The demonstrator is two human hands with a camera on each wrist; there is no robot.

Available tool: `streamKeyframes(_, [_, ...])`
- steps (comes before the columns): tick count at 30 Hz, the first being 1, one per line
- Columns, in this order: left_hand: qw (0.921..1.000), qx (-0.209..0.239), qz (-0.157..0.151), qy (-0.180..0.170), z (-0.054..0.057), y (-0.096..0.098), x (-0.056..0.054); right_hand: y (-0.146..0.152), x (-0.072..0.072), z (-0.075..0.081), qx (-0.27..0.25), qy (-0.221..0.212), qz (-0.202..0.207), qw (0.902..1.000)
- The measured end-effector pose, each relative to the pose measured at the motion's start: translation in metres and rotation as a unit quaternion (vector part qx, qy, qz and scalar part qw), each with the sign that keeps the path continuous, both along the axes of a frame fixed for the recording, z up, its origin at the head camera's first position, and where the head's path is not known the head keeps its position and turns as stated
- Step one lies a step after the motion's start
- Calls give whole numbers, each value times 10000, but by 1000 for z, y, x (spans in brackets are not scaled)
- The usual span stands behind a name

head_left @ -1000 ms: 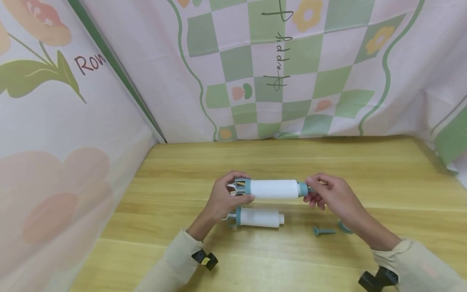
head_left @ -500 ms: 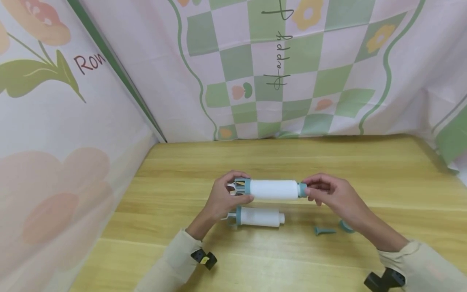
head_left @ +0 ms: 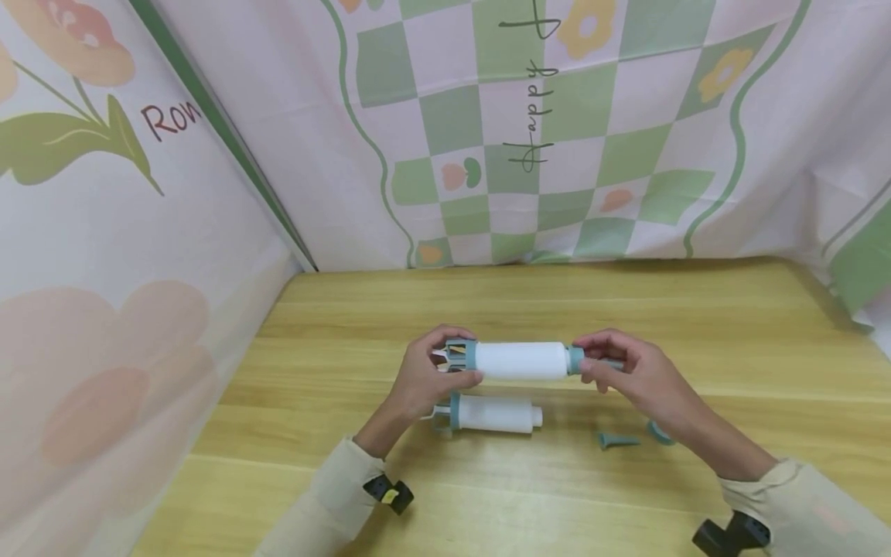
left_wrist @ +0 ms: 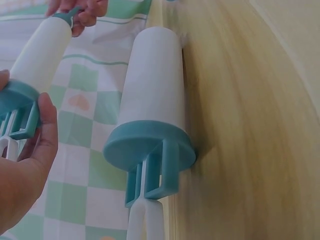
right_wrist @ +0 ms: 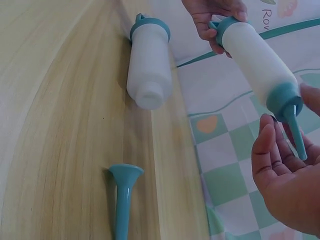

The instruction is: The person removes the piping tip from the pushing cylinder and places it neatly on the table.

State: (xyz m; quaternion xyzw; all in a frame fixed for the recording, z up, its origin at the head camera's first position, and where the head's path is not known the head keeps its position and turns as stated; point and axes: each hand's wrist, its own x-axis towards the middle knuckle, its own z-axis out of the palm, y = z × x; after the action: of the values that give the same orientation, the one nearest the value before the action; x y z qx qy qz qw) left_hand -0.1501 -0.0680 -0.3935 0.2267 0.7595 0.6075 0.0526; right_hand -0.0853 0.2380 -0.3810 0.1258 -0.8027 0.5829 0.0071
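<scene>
A white cylindrical bottle [head_left: 520, 360] is held level above the table. My left hand [head_left: 419, 373] grips its teal slotted end [head_left: 459, 356], from which white prongs stick out. At the other end, the thumb and fingers of my right hand [head_left: 629, 367] are curled at the teal collar [right_wrist: 284, 97], and a slim teal nozzle [right_wrist: 296, 135] points out over the palm. A second white bottle [head_left: 496, 415] of the same kind lies just below on the table, its narrow neck bare. To its right lies a loose teal nozzle [head_left: 618, 441] with a flared base.
A teal ring [head_left: 660, 433] lies beside the loose nozzle, partly behind my right forearm. The wooden table [head_left: 529, 503] runs back to a checkered cloth [head_left: 515, 139], and another printed cloth [head_left: 174, 232] hangs at the left.
My right hand has shifted its fingers about the collar, and the nozzle's tip now shows past them. The left hand has kept its grip, with the bottle slightly further left.
</scene>
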Motion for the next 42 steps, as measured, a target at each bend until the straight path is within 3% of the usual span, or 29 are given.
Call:
streamKeyframes(6, [10000,31,42,-23,1,-1,1,-6,-1,4,251,-206,-251,9992])
streamKeyframes(13, [10000,30,44,-12,0,-2,1,-10,-4,7,149,-547,-301,9979])
streamKeyframes(23, [9999,-4,70,-76,0,-5,-1,-6,-2,3,195,-149,-148,9996])
streamKeyframes(42, [9998,0,13,-211,2,-11,-1,-1,1,2,150,13,-196,9997])
